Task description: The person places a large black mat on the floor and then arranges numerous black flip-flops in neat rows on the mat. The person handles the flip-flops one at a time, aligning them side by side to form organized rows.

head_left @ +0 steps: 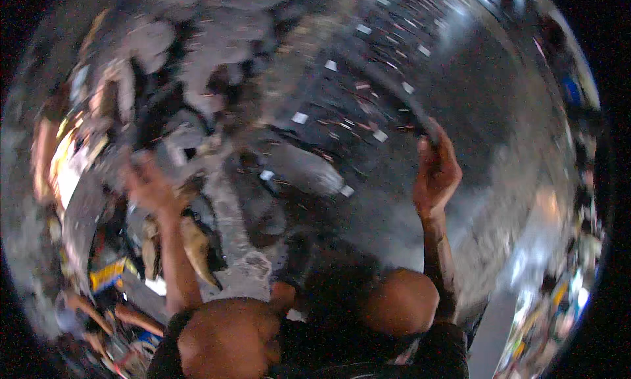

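Note:
My left hand (154, 184) is stretched forward on the left, smeared by motion. Its fingers look spread, and I make out nothing in them. Near it lie grey rubble-like lumps and a tan, curved, pointed object (197, 247) of a kind I cannot tell. My right hand (439, 172) is raised at the right, its fingers closed at the end of a long dark strip (394, 90) that runs away toward the upper middle. Beyond the hands spreads a dark surface (368, 215) strewn with small white squares (330, 65) and thin reddish and pale scraps.
A grey rounded lump (302, 169) lies in the middle. Stone-like lumps (223, 44) fill the upper left. A yellow and blue box (112, 274) stands at lower left, near bright clutter. A grey panel (493, 333) is at lower right. My bent knees (401, 303) are close in front.

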Tool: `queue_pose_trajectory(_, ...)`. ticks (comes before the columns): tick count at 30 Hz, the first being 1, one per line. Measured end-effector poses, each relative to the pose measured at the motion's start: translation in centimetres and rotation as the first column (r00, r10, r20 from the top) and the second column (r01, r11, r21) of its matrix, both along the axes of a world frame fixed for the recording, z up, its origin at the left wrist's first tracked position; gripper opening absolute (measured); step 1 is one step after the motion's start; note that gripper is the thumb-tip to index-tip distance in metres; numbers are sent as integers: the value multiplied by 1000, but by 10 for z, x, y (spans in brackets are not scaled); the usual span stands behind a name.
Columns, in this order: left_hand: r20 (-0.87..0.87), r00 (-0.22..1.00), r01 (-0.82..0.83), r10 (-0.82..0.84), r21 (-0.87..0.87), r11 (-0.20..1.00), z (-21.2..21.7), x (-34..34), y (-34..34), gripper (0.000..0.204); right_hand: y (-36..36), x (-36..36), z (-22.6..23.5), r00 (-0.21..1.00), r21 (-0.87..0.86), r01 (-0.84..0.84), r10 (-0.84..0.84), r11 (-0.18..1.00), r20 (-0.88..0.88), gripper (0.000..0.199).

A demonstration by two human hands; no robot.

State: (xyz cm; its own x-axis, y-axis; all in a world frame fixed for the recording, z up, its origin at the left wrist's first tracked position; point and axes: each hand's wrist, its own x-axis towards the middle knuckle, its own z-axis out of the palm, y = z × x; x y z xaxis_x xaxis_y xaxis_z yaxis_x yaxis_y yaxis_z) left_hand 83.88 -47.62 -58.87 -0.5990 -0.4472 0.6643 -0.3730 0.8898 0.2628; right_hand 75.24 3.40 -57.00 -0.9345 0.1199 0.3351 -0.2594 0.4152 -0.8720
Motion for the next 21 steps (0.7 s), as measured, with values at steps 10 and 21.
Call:
queue_pose_trajectory(10,-83,581,343,-810,927,152,78,-50,244,34,170,173,-73,824,441,442,-548,781,144,44)
queue_pose_trajectory(21,50,387,332,-921,924,190,-60,46,320,40,102,258,-80,778,-427,363,-17,828,628,48)
